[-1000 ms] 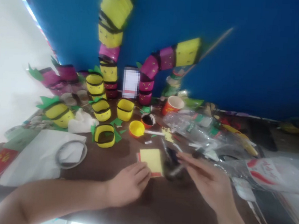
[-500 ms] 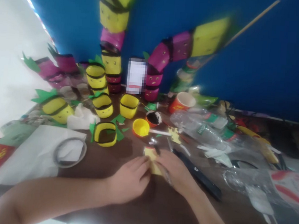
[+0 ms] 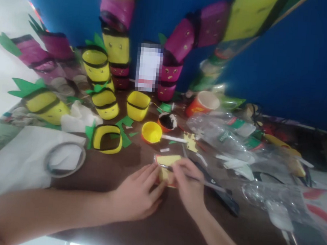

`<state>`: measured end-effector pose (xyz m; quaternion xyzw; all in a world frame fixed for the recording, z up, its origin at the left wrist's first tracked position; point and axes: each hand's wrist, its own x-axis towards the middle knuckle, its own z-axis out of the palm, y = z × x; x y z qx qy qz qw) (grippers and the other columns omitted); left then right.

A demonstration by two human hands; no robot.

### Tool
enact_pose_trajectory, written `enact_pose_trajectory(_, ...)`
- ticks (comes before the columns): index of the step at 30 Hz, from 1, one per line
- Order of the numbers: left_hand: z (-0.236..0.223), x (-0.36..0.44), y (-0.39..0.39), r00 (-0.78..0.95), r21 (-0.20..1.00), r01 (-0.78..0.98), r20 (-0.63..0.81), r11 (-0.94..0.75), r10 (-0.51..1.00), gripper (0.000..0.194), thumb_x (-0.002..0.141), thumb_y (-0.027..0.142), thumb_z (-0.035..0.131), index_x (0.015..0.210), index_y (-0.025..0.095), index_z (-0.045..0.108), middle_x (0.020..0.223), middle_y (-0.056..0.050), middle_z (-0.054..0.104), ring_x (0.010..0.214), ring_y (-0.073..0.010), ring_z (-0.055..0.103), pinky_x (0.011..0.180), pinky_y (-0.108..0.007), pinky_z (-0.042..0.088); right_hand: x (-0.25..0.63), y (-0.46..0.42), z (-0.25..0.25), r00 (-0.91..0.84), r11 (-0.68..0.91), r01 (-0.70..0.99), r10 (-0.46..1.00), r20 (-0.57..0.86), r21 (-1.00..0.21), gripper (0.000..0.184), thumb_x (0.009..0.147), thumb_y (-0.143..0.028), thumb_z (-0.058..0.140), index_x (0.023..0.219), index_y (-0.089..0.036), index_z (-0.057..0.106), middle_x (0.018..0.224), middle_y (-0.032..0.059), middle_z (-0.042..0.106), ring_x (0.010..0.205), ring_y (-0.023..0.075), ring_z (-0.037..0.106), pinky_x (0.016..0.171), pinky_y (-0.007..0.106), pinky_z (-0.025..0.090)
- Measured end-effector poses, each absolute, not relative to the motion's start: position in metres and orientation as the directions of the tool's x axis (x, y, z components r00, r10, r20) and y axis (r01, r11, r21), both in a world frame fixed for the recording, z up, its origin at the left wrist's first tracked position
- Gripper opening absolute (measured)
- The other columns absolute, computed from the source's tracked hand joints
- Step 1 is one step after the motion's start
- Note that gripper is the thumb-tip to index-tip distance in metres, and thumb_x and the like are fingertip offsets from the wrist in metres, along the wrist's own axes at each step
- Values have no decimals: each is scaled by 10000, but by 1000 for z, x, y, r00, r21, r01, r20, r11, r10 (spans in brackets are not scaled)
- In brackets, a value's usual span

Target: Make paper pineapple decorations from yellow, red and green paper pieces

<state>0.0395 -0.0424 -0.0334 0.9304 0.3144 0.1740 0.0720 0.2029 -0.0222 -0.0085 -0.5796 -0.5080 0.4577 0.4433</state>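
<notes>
A small yellow card [image 3: 170, 159] with a red edge lies on the brown table. My left hand [image 3: 136, 196] holds its left side, the fingers and thumb pressed onto it. In my right hand [image 3: 190, 181] is a slim paintbrush [image 3: 215, 186], pinched near its front. The brush tip points left over the card, close to my left fingertips; whether it touches the card I cannot tell. Just beyond stand a yellow paint cup [image 3: 151, 132] and a cup of black paint [image 3: 167, 121]. A white stick [image 3: 175, 139] lies beside the yellow cup.
Yellow pots with black bands [image 3: 107, 139] and green leaves stand at the left. A roll of tape [image 3: 64, 160] lies on white paper [image 3: 13, 163]. At the right are clear plastic bottles [image 3: 219, 136], a black cutter-like tool [image 3: 227, 203] and a red paper cup [image 3: 203, 104].
The paintbrush has turned, its handle now pointing right and its tip left across the card. My right hand has shifted slightly right. The camera view has moved closer and lower.
</notes>
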Motion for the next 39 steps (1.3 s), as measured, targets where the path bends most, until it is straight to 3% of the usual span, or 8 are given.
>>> enact_pose_trajectory(2, -34, 40, -43, 740, 234, 565, 282, -791, 611, 445, 844, 348, 433, 1215, 103, 449, 1239, -216, 469, 1238, -328, 380, 963, -472, 400, 204, -20, -11, 84, -108, 174, 992, -95, -979, 206, 784, -380, 555, 711, -188, 544, 457, -42, 544, 420, 104, 538, 420, 194, 455)
enact_pose_trajectory(7, -34, 40, -43, 754, 207, 547, 299, -811, 584, 401, 835, 329, 450, 1177, 122, 479, 1151, -188, 528, 1215, -336, 408, 977, -498, 370, 211, -16, -15, 86, -36, 279, 996, -12, -960, 177, 771, -346, 560, 836, -186, 597, 658, 20, 644, 601, 142, 617, 545, 234, 508)
enact_pose_trajectory(11, -32, 39, -44, 788, 149, 507, 319, -849, 527, 321, 824, 242, 462, 1107, 101, 520, 1091, -162, 563, 1149, -327, 479, 1000, -479, 354, 214, -14, -16, 119, 57, 406, 986, 114, -912, 154, 732, -321, 613, 677, -183, 575, 581, -3, 601, 505, 115, 560, 460, 201, 463)
enact_pose_trajectory(17, -32, 40, -47, 802, 118, 486, 334, -866, 496, 285, 838, 213, 448, 1077, 86, 538, 1148, -187, 552, 1133, -295, 501, 1002, -467, 362, 214, -21, -3, -60, 206, 533, 977, 206, -821, 282, 765, -325, 573, 535, -182, 495, 444, -43, 476, 398, 76, 444, 374, 170, 362)
enact_pose_trajectory(22, -33, 40, -49, 814, 77, 466, 353, -881, 462, 258, 847, 171, 432, 1065, 82, 538, 1148, -181, 562, 1124, -281, 512, 971, -442, 391, 206, -25, 7, 3, 191, 568, 972, 234, -800, 277, 776, -323, 559, 546, -181, 499, 468, -34, 482, 417, 76, 434, 411, 181, 374)
enact_pose_trajectory(28, -33, 41, -50, 815, 32, 475, 360, -879, 454, 253, 854, 184, 427, 1066, 99, 537, 1143, -171, 567, 1100, -273, 530, 940, -421, 409, 199, -12, -10, 58, 98, 516, 987, 149, -851, 362, 745, -337, 590, 469, -178, 417, 423, -55, 410, 415, 70, 393, 391, 175, 342)
enact_pose_trajectory(39, -30, 40, -51, 781, 18, 552, 338, -834, 525, 271, 856, 249, 416, 1072, 127, 526, 1148, -138, 557, 1000, -233, 543, 864, -379, 410, 205, -12, -24, 119, 142, 607, 957, 266, -782, 401, 749, -241, 592, 416, -173, 379, 383, -62, 381, 378, 56, 347, 397, 191, 309)
